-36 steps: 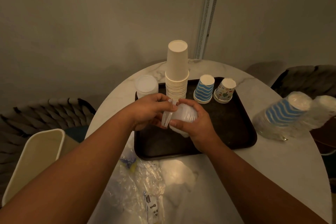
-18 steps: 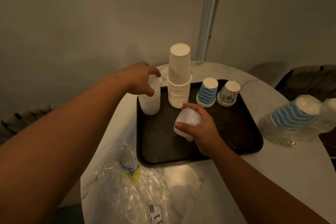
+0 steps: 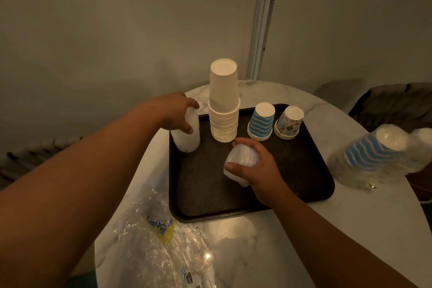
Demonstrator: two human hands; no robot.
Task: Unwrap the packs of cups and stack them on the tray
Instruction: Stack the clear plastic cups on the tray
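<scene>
Two hands: both hold translucent cups, as half a second ago.
Left hand point(image 3: 178, 113): fingers curled over the clear cup stack point(image 3: 187, 137) at the tray's point(image 3: 304, 184) 10 o'clock corner; sits slightly lower than before.
Right hand point(image 3: 254, 168): grips a tilted bundle of clear cups point(image 3: 240, 162) over the tray's centre, unmoved.
White cup stack point(image 3: 224, 110): 12 o'clock, upright.
Wrapped pack point(image 3: 371, 154): 3 o'clock, off the tray.

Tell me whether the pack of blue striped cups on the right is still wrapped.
Still wrapped: clear film covers the pack of blue striped cups, which lies tipped on the table, off the tray.
</scene>
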